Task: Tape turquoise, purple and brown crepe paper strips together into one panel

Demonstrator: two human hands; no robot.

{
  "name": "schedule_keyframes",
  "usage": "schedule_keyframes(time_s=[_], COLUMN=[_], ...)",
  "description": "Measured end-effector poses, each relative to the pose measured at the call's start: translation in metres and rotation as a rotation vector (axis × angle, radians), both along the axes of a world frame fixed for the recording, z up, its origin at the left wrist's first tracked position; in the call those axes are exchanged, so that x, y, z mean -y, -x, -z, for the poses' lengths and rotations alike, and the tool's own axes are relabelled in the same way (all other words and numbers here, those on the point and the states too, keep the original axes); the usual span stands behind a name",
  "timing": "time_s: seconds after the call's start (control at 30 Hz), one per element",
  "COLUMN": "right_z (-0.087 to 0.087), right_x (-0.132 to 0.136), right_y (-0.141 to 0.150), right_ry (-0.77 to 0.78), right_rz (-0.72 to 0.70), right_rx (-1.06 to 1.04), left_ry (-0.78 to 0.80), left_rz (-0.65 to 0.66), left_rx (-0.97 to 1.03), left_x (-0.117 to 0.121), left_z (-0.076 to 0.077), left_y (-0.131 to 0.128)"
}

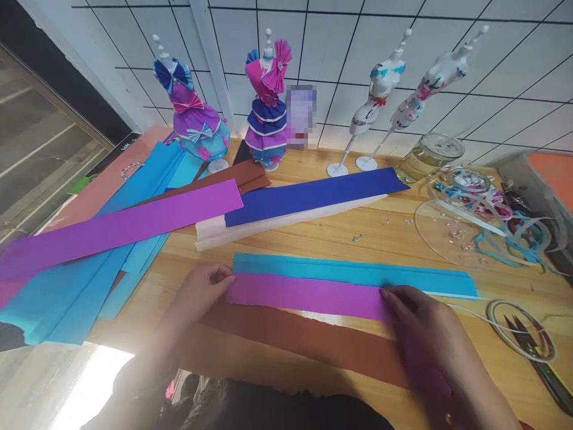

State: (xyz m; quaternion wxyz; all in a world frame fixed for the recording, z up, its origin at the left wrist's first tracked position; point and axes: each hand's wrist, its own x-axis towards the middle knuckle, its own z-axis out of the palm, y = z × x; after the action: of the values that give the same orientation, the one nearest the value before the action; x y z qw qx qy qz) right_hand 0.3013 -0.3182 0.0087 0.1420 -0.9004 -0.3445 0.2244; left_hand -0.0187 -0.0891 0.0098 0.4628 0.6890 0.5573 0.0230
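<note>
Head view: my left hand (201,292) pinches the purple strip (304,295) at its left end, my right hand (423,322) farther right, so its long axis runs left-right, between the blue strip (349,273) on the far side and brown strip (322,343) nearer me.

Beyond the left grip (208,286), two dressed mannequins (267,113) are stood; beyond the right grip (418,313), a clear jar (425,160) is placed.
</note>
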Motion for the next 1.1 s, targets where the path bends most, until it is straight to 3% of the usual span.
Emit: schedule_keyframes(time_s=[0.57,0.87,1.1], right_z=[-0.001,-0.013,-0.014], right_x=[0.003,0.005,0.000], right_y=[0.000,0.006,0.006], right_ry=[-0.015,-0.010,0.015], right_rz=[-0.005,0.037,-0.020], right_rx=[0.023,0.010,0.098], left_ry=[-0.019,0.003,0.012], left_rz=[0.023,0.023,0.006], left_rx=[0.007,0.032,0.067], left_x=[0.001,-0.001,-0.001], left_z=[0.001,0.005,0.005], left_y=[0.001,0.003,0.002])
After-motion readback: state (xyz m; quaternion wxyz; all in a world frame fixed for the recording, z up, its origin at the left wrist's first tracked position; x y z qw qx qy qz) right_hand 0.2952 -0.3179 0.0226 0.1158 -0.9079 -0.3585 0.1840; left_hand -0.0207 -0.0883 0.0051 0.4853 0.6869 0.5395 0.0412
